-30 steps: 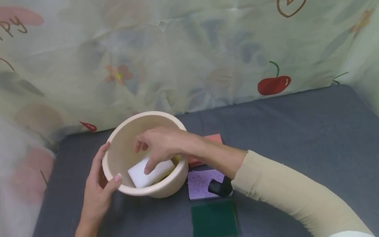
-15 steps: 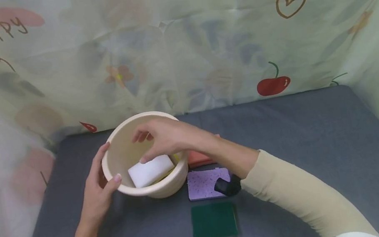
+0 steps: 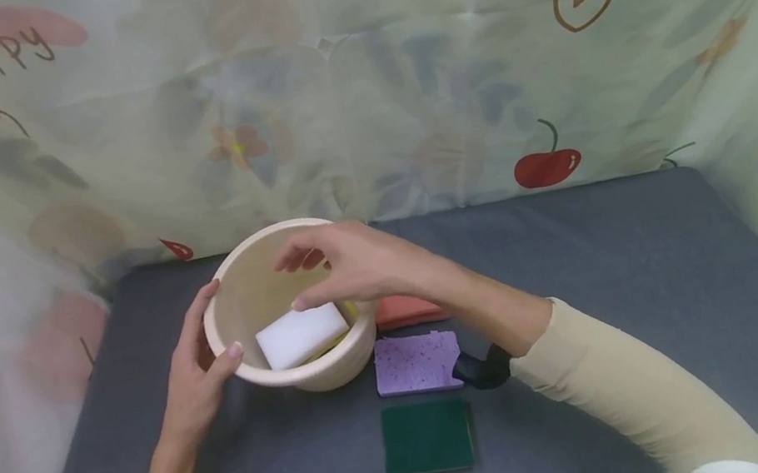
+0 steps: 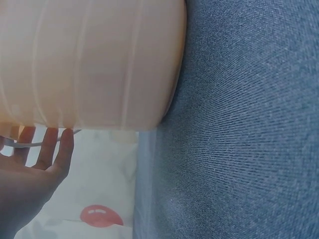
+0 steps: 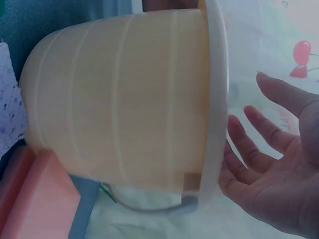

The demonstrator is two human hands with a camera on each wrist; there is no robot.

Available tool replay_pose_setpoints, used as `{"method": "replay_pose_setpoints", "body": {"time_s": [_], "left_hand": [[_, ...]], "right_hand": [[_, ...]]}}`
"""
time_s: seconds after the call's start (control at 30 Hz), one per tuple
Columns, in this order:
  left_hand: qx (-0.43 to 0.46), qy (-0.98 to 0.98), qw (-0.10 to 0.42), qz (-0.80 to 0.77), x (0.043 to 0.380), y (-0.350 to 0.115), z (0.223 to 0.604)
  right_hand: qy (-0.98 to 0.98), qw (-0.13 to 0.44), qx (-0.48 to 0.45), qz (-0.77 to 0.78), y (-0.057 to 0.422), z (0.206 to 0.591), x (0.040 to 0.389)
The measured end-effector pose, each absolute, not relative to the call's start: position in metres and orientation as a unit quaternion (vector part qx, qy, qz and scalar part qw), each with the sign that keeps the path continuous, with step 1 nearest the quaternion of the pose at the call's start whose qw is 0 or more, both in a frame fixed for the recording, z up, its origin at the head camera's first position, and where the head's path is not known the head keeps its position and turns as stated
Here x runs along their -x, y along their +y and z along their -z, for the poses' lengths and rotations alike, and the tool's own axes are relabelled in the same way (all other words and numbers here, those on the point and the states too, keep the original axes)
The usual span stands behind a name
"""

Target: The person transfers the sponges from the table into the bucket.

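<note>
A cream plastic bucket (image 3: 331,376) stands on the table, with a white sponge block (image 3: 301,336) inside it and something yellow partly hidden beneath. My left hand (image 3: 197,378) holds the bucket's left side, thumb at the rim and fingers along the outer wall. Over the bucket's right rim hovers my right hand (image 3: 353,262), fingers loosely bent and nothing between them. In the right wrist view that hand (image 5: 279,164) is just beyond the bucket's mouth, thumb apart from the fingers. Next to the bucket lie a purple speckled sponge (image 3: 412,363) and an orange-pink sponge (image 3: 407,309), partly covered by my right arm.
Nearer me, a dark green scouring pad (image 3: 426,438) lies flat in line with the purple sponge. A grey cloth (image 3: 618,253) covers the table. Printed curtains (image 3: 385,100) rise behind and at both sides. The bucket has a thin wire handle (image 5: 144,208) hanging at its far side.
My right hand has risen off the white sponge block and drawn back to the right, toward the bucket's rim. The left hand keeps its hold on the bucket.
</note>
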State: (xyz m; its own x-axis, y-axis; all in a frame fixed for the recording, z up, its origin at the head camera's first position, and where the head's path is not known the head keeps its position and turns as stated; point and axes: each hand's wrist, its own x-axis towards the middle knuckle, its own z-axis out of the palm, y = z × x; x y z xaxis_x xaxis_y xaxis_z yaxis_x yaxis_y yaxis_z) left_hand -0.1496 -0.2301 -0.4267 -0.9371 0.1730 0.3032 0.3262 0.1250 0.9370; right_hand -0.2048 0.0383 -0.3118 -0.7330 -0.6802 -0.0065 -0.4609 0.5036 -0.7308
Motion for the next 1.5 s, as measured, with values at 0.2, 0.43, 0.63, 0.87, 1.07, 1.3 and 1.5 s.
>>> {"method": "replay_pose_setpoints", "body": {"time_s": [0.2,0.43,0.63,0.87,1.07,1.3,1.5], "left_hand": [[0.171,-0.738,0.063,0.649,0.15,-0.232,0.427],[0.169,-0.747,0.062,0.641,0.15,-0.233,0.427],[0.167,-0.745,0.061,0.642,0.149,-0.233,0.427],[0.169,-0.745,0.06,0.643,0.15,-0.232,0.427],[0.167,-0.746,0.059,0.642,0.15,-0.231,0.427],[0.165,-0.749,0.061,0.639,0.15,-0.231,0.428],[0.169,-0.746,0.059,0.642,0.15,-0.231,0.428]], "right_hand": [[0.841,0.145,0.322,0.41,0.055,0.308,0.201],[0.833,0.129,0.308,0.442,0.077,0.309,0.198],[0.83,0.111,0.299,0.458,0.095,0.313,0.198],[0.834,0.104,0.286,0.46,0.112,0.316,0.2],[0.834,0.102,0.284,0.462,0.127,0.323,0.203],[0.837,0.098,0.277,0.462,0.142,0.338,0.206],[0.842,0.088,0.27,0.458,0.152,0.354,0.207]]}}
